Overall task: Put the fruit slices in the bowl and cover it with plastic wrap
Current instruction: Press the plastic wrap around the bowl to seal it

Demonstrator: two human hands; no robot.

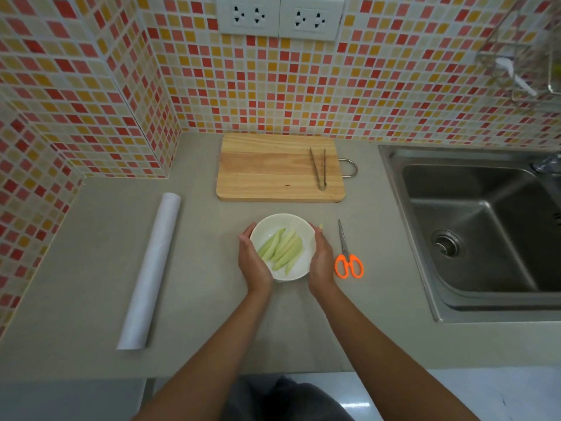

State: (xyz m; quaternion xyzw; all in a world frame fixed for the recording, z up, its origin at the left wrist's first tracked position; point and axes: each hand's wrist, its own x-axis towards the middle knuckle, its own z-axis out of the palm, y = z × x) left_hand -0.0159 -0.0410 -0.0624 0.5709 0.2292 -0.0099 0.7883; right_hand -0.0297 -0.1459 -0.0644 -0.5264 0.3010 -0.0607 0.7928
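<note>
a view from above of a grey kitchen counter [188, 299] set against a wall of red, orange and cream mosaic tiles. in the middle, near the front edge, stands a white bowl [280, 221] holding pale green fruit slices [281, 249], laid side by side. the person's left hand [252, 260] cups the bowl's left side and the right hand [321, 259] cups its right side, fingers curved around the rim, so both hands hold the bowl. whether a film already lies over the bowl is hard to tell from here. well to the left, a long roll of plastic wrap [150, 270] lies on the counter, angled from the back toward the front. just right of the right hand lie scissors [348, 253] with orange handles, blades pointing away. behind the bowl is a wooden cutting board [273, 168] with metal tongs [318, 168] resting on its right part. a steel sink [482, 226] fills the right side. two white wall sockets [279, 16] sit high on the tiles.
</note>
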